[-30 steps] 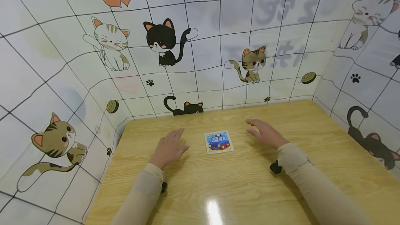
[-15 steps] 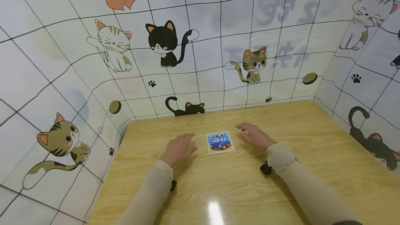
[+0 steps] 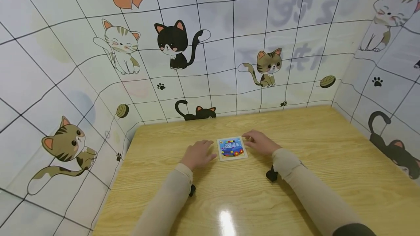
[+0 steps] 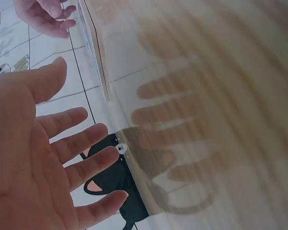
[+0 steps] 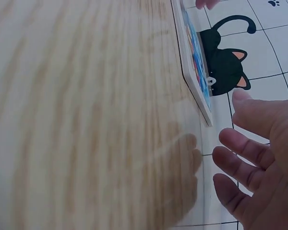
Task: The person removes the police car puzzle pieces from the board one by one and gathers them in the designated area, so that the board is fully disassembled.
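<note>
A thin square picture board [image 3: 232,148] with a pale border and a blue cartoon car lies flat on the wooden table. Just left of it is my left hand [image 3: 198,154], its thumb and fingertips close to the board's left edge. On the other side, my right hand [image 3: 260,144] has its fingertips right at the upper right edge. Fingers of the left hand [image 4: 43,148] are spread and relaxed in the left wrist view, holding nothing. The right wrist view has the board's edge [image 5: 197,91] in front of loosely bent right fingers. Neither hand grips anything.
The wooden table [image 3: 279,199] meets a white wall sheet [image 3: 216,46] with a grid and printed cats at the back and sides. Small black wrist cameras [image 3: 271,174] sit under the cuffs. A glare spot [image 3: 226,221] shines near the front.
Both hands have moved inward, the left one rightward and the right one leftward, and now flank the board closely. The board stays in its place on the table.
</note>
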### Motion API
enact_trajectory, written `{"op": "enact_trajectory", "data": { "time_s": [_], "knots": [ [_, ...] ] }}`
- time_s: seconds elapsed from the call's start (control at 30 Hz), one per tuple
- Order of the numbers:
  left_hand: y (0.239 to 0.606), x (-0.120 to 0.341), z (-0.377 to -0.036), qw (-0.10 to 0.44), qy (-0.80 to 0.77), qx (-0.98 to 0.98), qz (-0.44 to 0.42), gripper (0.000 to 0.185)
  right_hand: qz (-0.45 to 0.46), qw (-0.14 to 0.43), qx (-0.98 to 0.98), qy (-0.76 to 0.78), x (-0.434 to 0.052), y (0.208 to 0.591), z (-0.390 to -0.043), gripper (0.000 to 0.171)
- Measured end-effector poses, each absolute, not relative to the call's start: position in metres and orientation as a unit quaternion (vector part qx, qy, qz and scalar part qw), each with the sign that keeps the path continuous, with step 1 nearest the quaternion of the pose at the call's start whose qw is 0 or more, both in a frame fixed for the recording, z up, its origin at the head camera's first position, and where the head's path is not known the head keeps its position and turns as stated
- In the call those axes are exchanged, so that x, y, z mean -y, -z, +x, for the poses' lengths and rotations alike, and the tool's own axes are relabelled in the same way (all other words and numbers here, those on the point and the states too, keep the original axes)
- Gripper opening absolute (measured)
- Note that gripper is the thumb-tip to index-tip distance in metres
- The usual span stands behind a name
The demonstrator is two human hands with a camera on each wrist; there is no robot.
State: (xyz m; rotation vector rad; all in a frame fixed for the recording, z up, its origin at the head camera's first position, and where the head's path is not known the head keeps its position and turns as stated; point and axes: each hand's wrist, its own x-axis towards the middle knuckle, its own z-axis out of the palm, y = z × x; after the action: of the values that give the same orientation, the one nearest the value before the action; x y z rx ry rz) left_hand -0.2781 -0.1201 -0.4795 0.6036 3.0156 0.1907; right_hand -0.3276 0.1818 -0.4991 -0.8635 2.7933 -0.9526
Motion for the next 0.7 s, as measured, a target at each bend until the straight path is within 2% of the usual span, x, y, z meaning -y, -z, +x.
{"op": "enact_trajectory", "data": {
  "time_s": [0.37, 0.7],
  "knots": [
    [0.489, 0.103, -0.288, 0.046, -0.024, -0.982, 0.181, 0.062, -0.289, 0.04, -0.909, 0.297, -0.167, 0.497, -0.335, 0.041],
    [0.481, 0.091, -0.277, 0.052, 0.006, -0.984, 0.168, 0.066, -0.271, 0.035, -0.92, 0.281, -0.157, 0.503, -0.338, 0.038]
  ]
}}
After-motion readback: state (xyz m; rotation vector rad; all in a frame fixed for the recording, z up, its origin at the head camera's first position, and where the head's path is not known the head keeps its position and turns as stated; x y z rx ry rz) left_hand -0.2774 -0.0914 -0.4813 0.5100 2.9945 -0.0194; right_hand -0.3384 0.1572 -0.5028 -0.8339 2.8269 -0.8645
